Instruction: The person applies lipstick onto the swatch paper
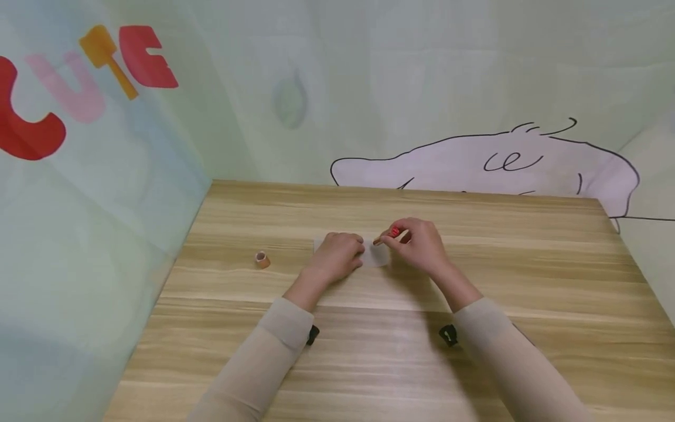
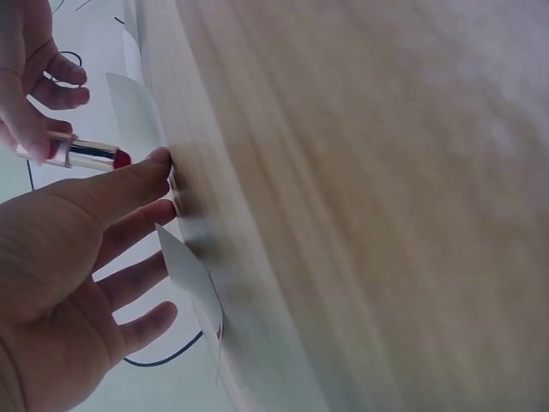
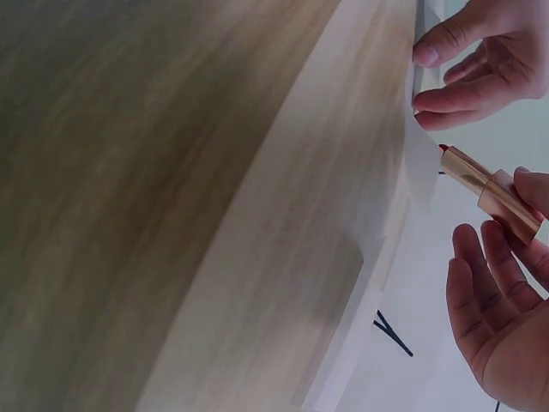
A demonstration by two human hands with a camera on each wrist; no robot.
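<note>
My right hand (image 1: 420,245) pinches an uncapped lipstick (image 3: 487,190) with a gold metallic case and a red tip. The tip hangs close over a white sheet of paper (image 1: 375,255) on the table. Fairly straight fingers of my left hand (image 1: 337,255) rest on that paper and hide its middle. Curled-up edges of the sheet show beside the left fingers in the left wrist view. Off to the left of both hands, a small copper-coloured cap (image 1: 262,261) stands on the table with its hollow end upward.
The wood-grain table (image 1: 369,369) meets a pale printed cloth backdrop (image 1: 295,53) along its back and left sides. Small black devices (image 1: 448,335) are worn at both wrists, just above the tabletop.
</note>
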